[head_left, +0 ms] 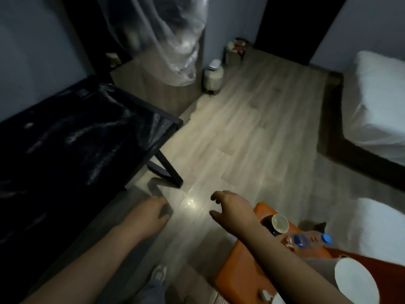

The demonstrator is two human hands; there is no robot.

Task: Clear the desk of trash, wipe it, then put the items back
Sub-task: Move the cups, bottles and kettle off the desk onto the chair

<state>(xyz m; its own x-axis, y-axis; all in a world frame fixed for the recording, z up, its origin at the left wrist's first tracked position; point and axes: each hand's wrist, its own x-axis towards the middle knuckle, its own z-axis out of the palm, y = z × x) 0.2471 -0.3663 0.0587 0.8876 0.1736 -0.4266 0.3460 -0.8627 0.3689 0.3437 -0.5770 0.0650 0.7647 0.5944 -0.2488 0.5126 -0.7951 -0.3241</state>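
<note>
streaked black desk [65, 139] looks wiped, my left hand [153, 212] and right hand [232, 207] hang slack and empty, so next i'd fetch the cup [279, 223] and bottle [311, 239] from the orange stool [241, 270]'s far corner.

Dim room: grey walls [32, 51], pale plank floor [252, 128], white bed [377, 102], dark doorway [291, 25], low wooden cabinet [149, 86].
</note>
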